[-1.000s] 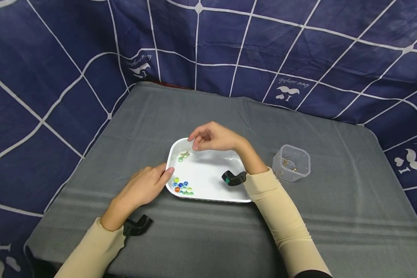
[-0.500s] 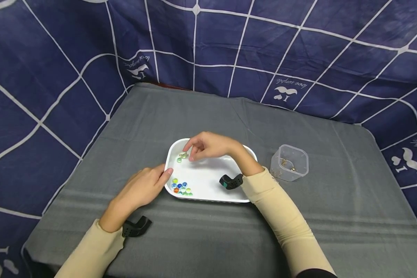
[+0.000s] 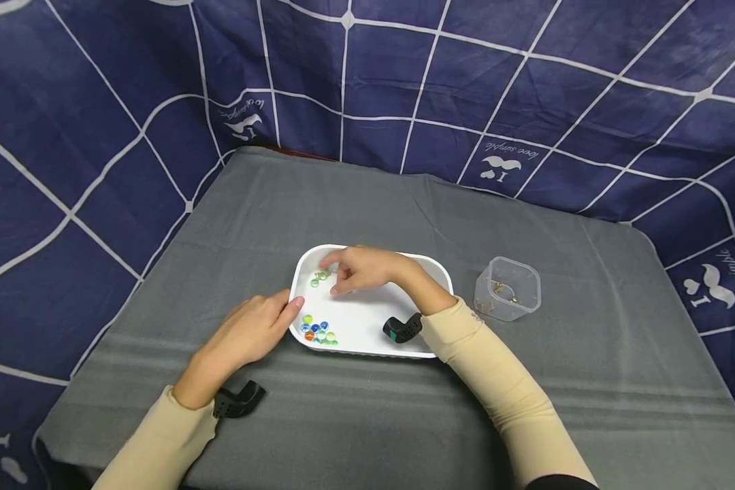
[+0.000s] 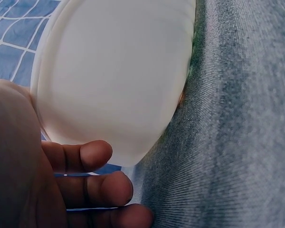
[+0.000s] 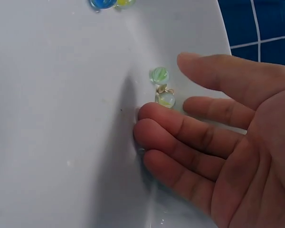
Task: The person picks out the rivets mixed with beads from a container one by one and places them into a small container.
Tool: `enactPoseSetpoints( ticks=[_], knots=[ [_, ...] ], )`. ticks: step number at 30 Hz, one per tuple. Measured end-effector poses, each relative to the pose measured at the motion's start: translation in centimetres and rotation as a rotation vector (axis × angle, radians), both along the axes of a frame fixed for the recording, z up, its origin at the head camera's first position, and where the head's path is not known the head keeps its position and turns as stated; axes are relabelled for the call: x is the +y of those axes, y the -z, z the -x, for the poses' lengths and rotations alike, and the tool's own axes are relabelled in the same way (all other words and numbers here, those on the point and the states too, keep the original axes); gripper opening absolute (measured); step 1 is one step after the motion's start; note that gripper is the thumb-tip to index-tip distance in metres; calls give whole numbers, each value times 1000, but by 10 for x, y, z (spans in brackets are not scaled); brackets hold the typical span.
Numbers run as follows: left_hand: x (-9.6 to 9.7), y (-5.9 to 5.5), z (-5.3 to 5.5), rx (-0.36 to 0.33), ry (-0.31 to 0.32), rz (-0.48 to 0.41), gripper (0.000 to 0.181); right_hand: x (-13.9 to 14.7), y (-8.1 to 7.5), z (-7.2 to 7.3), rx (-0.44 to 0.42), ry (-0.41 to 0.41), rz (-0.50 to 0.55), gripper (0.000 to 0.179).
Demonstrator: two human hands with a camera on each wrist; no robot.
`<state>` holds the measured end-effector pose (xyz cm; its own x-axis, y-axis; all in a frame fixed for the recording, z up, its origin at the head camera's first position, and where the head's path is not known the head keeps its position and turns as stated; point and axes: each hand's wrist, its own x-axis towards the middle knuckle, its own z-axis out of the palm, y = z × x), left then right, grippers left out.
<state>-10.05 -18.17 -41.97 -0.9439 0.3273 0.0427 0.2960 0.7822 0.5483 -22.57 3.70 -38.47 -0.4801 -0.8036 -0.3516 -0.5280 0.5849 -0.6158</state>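
A white tray [image 3: 373,316] lies on the grey cloth, its left edge gripped by my left hand [image 3: 252,330]. That thumb is over the rim, while the fingers are by the outer wall in the left wrist view. Over the tray's far left corner, my right hand [image 3: 367,267] reaches down with thumb and fingers spread apart, nothing between them. Close to its fingertips lie clear marbles with green swirls [image 5: 160,75] and a small gold-coloured piece [image 5: 162,89]. Several coloured marbles [image 3: 316,328], blue, yellow, orange and green, gather in the near left corner.
To the right of the tray stands a clear plastic box [image 3: 507,289] holding a few small gold-coloured pieces. Grey cloth [image 3: 367,401] covers the table. A dark blue curtain with white lines [image 3: 392,88] hangs behind and at the sides.
My right hand has come down and nearer over the far left corner of the tray, and its thumb and forefinger have spread apart. The left hand stays on the rim.
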Motion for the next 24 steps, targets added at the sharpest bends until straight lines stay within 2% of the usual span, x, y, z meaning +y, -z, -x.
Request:
enactPoseSetpoints(
  ticks=[8,13,24],
  knots=[
    [0,0,0,-3,3,-4,35,-1,4,-3,52,37,-37,50],
    [0,1,0,-5,2,-6,37,-2,7,-5,95,42,-67,38],
    [0,1,-1,4,-6,-6,36,-4,8,-6,102,35,-71,13]
  ],
)
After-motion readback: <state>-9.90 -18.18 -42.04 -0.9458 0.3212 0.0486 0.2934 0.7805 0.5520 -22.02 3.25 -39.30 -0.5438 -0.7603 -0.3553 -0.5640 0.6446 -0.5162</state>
